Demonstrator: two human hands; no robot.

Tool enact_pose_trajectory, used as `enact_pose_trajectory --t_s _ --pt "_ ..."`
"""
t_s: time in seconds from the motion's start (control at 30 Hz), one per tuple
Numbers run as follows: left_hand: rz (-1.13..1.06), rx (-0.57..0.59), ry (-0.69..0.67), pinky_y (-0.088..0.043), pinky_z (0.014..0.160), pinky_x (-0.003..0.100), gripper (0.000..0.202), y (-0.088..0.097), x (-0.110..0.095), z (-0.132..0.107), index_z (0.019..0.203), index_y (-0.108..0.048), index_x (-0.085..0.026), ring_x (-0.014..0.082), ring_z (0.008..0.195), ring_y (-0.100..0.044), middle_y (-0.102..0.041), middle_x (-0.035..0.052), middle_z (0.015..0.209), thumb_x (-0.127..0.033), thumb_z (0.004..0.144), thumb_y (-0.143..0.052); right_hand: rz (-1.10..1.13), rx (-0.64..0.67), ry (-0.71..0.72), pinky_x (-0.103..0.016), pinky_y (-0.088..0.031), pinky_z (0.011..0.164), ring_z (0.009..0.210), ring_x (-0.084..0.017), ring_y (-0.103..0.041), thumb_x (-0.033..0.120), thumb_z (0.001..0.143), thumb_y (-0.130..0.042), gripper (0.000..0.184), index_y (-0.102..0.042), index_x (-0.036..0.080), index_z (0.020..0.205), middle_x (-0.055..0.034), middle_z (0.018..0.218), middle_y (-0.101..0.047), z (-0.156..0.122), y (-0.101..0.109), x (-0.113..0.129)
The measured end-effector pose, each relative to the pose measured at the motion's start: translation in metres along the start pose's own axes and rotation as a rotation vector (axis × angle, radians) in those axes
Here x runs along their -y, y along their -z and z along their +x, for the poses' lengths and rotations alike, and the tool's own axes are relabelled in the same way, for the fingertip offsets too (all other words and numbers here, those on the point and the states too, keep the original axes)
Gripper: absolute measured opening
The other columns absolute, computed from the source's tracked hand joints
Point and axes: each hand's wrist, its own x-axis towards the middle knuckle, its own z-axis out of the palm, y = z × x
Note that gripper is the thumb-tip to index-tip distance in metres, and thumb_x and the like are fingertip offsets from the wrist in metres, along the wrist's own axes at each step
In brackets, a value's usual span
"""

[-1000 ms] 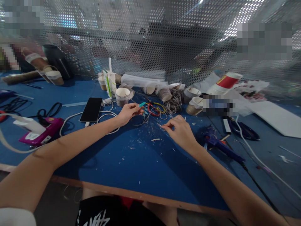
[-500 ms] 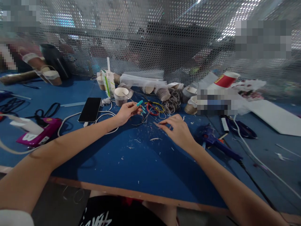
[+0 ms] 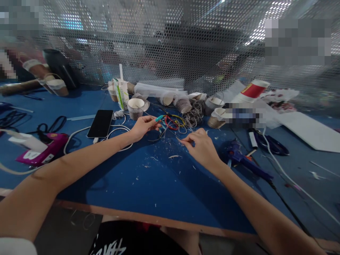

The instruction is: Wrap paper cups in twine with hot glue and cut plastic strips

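My left hand is over the middle of the blue table, its teal-nailed thumb and fingers pinched together on a thin grey cord. Loose loops of that cord hang below the fingertips and lie on the tabletop. To the right, my right hand hovers low with thumb and forefinger pressed together; what lies between those tips is too small to make out. Just beyond both hands are red-and-yellow-handled scissors or pliers, partly hidden, and a tangled heap of grey cord.
A cord-wrapped paper cup and a drink carton stand behind my left hand. A phone on a white cable lies left, near a purple power strip. A blue glue gun lies right of my right forearm. Perforated metal closes the back.
My right thumb and forefinger have come closer together into a tighter pinch. The left hand keeps nearly the same place, its fingertips shifted slightly. The whole view has moved a little.
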Motion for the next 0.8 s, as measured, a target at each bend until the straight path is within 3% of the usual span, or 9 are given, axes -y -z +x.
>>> enact_pose_trajectory --t_s 0.23,0.6,0.7,0.8 --pt "0.012 0.044 -0.038 -0.047 0.062 0.023 0.008 0.0033 0.0050 0.0029 0.073 -0.066 -0.013 0.0057 0.053 -0.057 -0.067 0.0008 0.062 -0.019 0.078 -0.067 0.012 -0.021 -0.012 -0.033 -0.040 0.058 0.072 -0.022 -0.050 0.030 0.083 -0.063 0.031 -0.053 0.022 0.054 -0.0044 0.055 -0.054 0.0003 0.0027 0.0016" --pt "0.057 0.090 -0.042 -0.047 0.063 0.023 0.009 0.0045 0.0068 0.0027 0.071 -0.067 -0.013 0.0065 0.055 -0.056 -0.068 0.0023 0.065 -0.020 0.076 -0.068 0.018 -0.052 -0.016 -0.032 -0.037 0.056 0.071 -0.021 -0.049 0.046 0.080 -0.064 0.046 -0.041 0.023 0.048 -0.0037 0.050 -0.052 0.0007 0.0024 0.0006" --pt "0.035 0.055 -0.031 -0.047 0.062 0.023 0.011 0.0035 0.0054 0.0026 0.069 -0.066 -0.013 0.0061 0.054 -0.056 -0.067 0.0017 0.064 -0.018 0.079 -0.065 0.018 0.010 -0.001 -0.033 -0.040 0.061 0.075 -0.022 -0.051 0.040 0.081 -0.065 0.037 -0.051 0.022 0.052 -0.0049 0.056 -0.060 0.0018 0.0038 0.0018" --pt "0.028 0.041 -0.031 -0.047 0.061 0.022 0.011 0.0031 0.0044 0.0029 0.069 -0.065 -0.013 0.0055 0.053 -0.056 -0.067 0.0014 0.064 -0.018 0.080 -0.065 -0.014 0.047 0.036 -0.035 -0.042 0.067 0.079 -0.023 -0.052 0.028 0.084 -0.062 0.018 -0.067 0.022 0.068 -0.0051 0.070 -0.070 0.0026 0.0044 0.0005"
